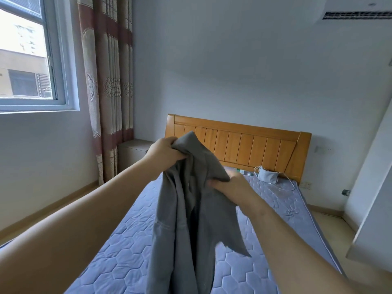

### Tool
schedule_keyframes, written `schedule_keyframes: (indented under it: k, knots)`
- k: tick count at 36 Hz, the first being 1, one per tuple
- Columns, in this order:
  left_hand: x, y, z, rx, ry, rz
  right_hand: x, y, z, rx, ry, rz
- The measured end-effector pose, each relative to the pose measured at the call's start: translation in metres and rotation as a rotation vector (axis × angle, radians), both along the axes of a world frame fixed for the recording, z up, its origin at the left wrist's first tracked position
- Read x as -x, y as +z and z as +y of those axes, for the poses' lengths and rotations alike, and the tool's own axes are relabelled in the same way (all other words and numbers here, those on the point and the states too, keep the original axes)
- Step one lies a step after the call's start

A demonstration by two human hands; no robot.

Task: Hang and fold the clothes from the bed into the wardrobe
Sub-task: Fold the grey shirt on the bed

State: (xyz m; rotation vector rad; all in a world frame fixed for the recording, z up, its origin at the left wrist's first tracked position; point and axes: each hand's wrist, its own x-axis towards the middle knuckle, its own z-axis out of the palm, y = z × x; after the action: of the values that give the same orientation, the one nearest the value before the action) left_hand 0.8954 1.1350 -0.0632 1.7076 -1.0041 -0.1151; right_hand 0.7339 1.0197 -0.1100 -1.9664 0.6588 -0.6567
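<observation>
Both hands held a grey garment (191,209) up over the bed (127,251): the left hand (164,152) bunched its top at 11 o'clock, the right hand (230,185) pinched an edge at 3 o'clock.

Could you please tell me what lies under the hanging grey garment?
Under the grey cloth garment lies the blue quilted mattress. The strip directly behind the fabric is covered, so anything there cannot be seen.

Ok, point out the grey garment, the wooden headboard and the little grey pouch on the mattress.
grey garment (180,219): head view, on the hanging cloth below both hands.
wooden headboard (250,145): head view, on its slatted middle panel.
grey pouch (267,176): head view, on its body, near the headboard.
</observation>
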Motion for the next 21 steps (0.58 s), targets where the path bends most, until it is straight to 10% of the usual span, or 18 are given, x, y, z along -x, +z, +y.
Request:
schedule_keyframes:
  k: [6, 15, 21]
  knots:
    - [-0.002, 0.01, 0.006, 0.064, -0.029, 0.131, 0.009, -0.019, 0.008, -0.05, 0.11, 0.516]
    - [-0.005, 0.003, 0.02, 0.033, 0.023, 0.153, 0.009, 0.031, 0.008, -0.798, 0.071, -0.27]
    - [0.015, -0.006, 0.018, 0.153, -0.172, 0.424, -0.007, 0.047, 0.016, -0.78, 0.023, -0.35]
